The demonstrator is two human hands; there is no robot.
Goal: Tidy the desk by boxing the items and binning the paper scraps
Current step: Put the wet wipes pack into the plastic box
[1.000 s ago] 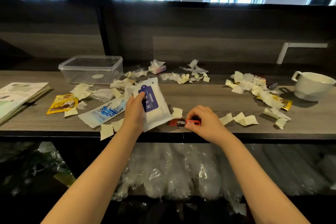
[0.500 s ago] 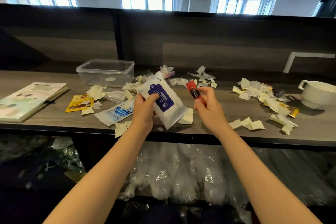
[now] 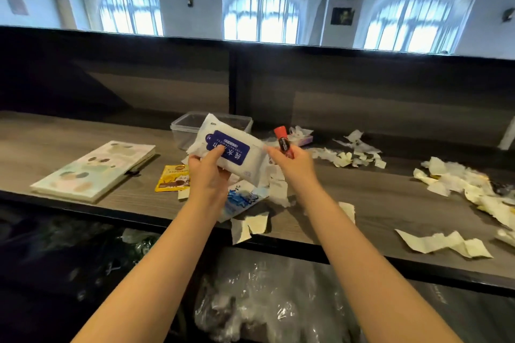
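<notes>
- My left grip was clamped round the wet-wipes pack, above the table;
- my right grip pinched the red stick sachet beside it.

Only the person's two arms show, and both are bare from the lower edge of the picture up to the fingertips. The left forearm, at about 7 o'clock in the frame, is slim and smooth and narrows evenly towards the wrist. The right forearm, at about 5 o'clock, has the same slender, tapering build. The left hand shows its back and a rounded thumb tip. The right hand, at 3 o'clock from the left, shows its back and a low ridge of knuckles. Wrists and fingers are uncovered on both sides, and the nails are too small to make out.
</notes>
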